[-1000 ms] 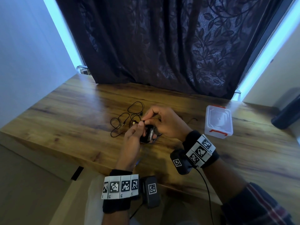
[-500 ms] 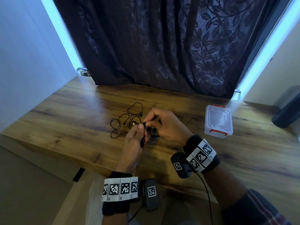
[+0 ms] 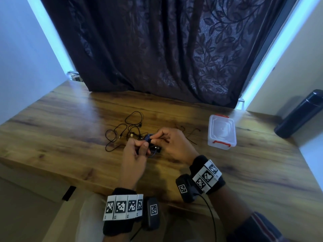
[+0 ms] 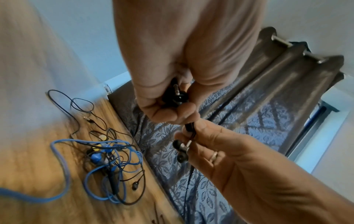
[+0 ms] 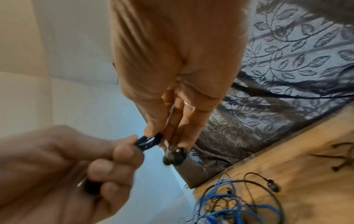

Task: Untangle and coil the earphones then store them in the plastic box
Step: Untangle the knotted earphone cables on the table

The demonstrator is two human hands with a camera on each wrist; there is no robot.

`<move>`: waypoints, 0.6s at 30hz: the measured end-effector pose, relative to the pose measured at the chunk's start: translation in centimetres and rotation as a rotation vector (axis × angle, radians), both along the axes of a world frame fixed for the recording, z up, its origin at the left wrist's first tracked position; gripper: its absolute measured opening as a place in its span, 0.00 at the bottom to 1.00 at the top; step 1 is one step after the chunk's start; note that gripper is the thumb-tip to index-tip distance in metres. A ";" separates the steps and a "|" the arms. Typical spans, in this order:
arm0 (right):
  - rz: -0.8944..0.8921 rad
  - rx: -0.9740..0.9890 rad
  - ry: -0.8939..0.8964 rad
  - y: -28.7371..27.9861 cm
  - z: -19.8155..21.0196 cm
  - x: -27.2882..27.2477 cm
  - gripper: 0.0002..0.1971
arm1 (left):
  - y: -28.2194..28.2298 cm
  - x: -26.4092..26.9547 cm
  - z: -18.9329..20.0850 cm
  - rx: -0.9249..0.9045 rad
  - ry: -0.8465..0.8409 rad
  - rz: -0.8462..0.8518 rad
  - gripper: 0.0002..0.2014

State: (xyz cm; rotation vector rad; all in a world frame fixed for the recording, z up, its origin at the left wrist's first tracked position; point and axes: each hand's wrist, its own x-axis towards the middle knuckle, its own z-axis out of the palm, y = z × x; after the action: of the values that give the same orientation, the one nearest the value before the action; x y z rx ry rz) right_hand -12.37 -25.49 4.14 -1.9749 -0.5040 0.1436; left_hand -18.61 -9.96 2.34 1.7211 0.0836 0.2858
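You are at the coiling step: your left hand [image 3: 135,155] and right hand [image 3: 172,143] both pinch one black earphone [image 4: 181,149], wound in a small coil and lifted above the middle of the bench [image 3: 70,137]. I judge the next move is to carry it to the box [image 3: 222,132] near the right edge, whose lid looks closed. The tangle [image 4: 107,159] waits on the bench.

Held earphones: thin black coiled cable earphones [image 5: 147,141] hung above the wooden table [image 3: 70,137].
Tangle: blue and black earphone cables [image 4: 107,163] lay knotted on it.
Box: clear lidded plastic box with red latches [image 3: 222,132] stood right of them.
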 end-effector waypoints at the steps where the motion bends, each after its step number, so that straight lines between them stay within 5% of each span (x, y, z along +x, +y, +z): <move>1: -0.009 -0.039 0.007 -0.6 -0.2 0.4 0.04 | 0.0 0.1 -0.2 0.024 0.015 0.008 0.06; 10: -0.446 -0.850 0.119 -8.2 -3.7 5.5 0.12 | 0.5 0.4 0.1 0.067 0.045 0.053 0.05; 18: -0.456 -0.975 0.122 -7.9 -4.6 6.3 0.09 | 0.4 0.2 0.8 0.022 0.021 0.069 0.07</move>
State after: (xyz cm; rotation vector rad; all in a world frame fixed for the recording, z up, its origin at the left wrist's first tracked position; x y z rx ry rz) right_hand -6.04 -33.36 -0.50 -2.9465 0.1691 0.2484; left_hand -18.45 -9.52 3.17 1.7454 0.1558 0.3207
